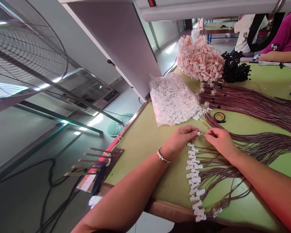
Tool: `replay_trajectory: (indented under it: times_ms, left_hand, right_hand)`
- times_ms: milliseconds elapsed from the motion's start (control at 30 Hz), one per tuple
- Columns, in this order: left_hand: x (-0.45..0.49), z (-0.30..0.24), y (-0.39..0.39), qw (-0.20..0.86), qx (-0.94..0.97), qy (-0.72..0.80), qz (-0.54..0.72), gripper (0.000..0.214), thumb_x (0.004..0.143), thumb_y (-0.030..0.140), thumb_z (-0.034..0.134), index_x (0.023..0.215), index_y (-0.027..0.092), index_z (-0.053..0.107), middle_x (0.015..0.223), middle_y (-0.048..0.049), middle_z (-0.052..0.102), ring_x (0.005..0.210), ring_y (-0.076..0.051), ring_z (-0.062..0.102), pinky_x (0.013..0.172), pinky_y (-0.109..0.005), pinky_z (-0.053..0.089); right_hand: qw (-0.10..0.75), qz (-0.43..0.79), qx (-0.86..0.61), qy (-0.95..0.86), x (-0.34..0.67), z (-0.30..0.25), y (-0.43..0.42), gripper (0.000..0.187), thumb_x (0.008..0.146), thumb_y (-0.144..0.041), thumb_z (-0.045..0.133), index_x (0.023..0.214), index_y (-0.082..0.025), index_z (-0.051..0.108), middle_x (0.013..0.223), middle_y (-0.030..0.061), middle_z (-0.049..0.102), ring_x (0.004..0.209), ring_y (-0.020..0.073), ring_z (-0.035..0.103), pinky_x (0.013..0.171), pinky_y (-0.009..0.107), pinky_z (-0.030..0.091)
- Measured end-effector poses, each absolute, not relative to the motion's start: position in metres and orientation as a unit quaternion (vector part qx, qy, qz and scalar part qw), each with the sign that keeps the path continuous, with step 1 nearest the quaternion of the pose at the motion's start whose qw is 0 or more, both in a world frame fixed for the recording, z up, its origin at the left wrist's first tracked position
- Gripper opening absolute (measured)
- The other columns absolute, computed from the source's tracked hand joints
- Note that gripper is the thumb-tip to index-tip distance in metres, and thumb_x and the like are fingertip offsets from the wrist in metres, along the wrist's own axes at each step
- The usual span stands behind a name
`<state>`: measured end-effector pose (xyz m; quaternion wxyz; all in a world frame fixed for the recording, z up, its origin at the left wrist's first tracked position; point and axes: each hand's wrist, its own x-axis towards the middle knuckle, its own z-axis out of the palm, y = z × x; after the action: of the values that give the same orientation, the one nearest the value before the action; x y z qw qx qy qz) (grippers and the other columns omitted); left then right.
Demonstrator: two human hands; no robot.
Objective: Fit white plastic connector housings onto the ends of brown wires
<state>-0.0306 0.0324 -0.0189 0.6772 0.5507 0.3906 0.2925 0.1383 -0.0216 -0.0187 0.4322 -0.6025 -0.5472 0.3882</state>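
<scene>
Between the fingertips of my left hand point(186, 133) is a small white plastic connector point(199, 133). My right hand point(217, 137) pinches thin brown wires, and a pale wire end reaches from its fingers to the connector; I cannot tell how deep it sits. Below both hands runs a column of white connectors point(195, 174) with brown wires point(218, 173) trailing to the right. Just beyond my hands lies a clear bag of white connectors point(173, 98). More bundled brown wires point(252, 103) stretch across the table at the right.
Pink-and-white connectors point(201, 60) and black parts point(236, 66) are heaped at the back of the green table point(140, 149). A roll of black tape point(219, 117) lies among the wires. A pegged bracket point(113, 160) sits on the left edge. Another person's arm point(278, 57) rests at far right.
</scene>
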Motion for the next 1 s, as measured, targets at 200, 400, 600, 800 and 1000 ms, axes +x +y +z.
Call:
replay_trajectory:
  times_ms: [200,400,600,800,1000]
  left_hand:
    - [-0.033,-0.019,0.034,0.626,0.612,0.399,0.273,0.023,0.077,0.034,0.062,0.086,0.014,0.066,0.065,-0.0002,0.056,0.053,-0.007,0.046,0.051,-0.021,0.038]
    - [-0.026,-0.012,0.027,0.445,0.764,0.359,0.300,0.014,0.078,0.022,0.057,0.077,0.015,0.068,0.075,-0.0045,0.062,0.068,-0.012,0.055,0.064,-0.024,0.045]
    - [-0.019,-0.017,0.023,0.525,0.678,0.427,0.287,0.015,0.075,0.026,0.060,0.080,0.014,0.067,0.061,-0.0011,0.060,0.051,-0.010,0.052,0.051,-0.022,0.043]
    - [-0.020,-0.021,0.026,0.581,0.623,0.424,0.307,0.013,0.072,0.025,0.064,0.075,0.013,0.062,0.057,0.0012,0.058,0.049,-0.008,0.052,0.050,-0.021,0.042]
    - [-0.016,-0.023,0.024,0.582,0.641,0.397,0.303,0.010,0.073,0.021,0.061,0.070,0.013,0.057,0.058,0.0025,0.055,0.048,-0.007,0.050,0.049,-0.020,0.041]
  right_hand:
    - [0.427,0.382,-0.599,-0.560,0.139,-0.021,-0.021,0.016,0.070,-0.028,0.055,0.060,-0.016,0.057,0.055,-0.0036,0.046,0.055,0.0095,0.039,0.054,0.021,0.033]
    - [0.380,0.371,-0.589,-0.609,0.141,-0.024,-0.018,0.022,0.074,-0.032,0.051,0.058,-0.017,0.048,0.054,-0.0041,0.040,0.056,0.0097,0.035,0.053,0.022,0.029]
    - [0.387,0.383,-0.608,-0.578,0.144,-0.020,-0.019,0.024,0.071,-0.036,0.053,0.057,-0.017,0.048,0.051,-0.0045,0.038,0.052,0.0092,0.033,0.050,0.023,0.028]
    - [0.367,0.364,-0.610,-0.600,0.145,-0.021,-0.018,0.023,0.074,-0.034,0.050,0.058,-0.018,0.047,0.053,-0.0043,0.042,0.054,0.0101,0.037,0.052,0.023,0.030]
    - [0.336,0.299,-0.607,-0.655,0.143,-0.021,-0.018,0.020,0.075,-0.027,0.048,0.057,-0.020,0.041,0.052,-0.0035,0.044,0.053,0.0110,0.035,0.052,0.025,0.027]
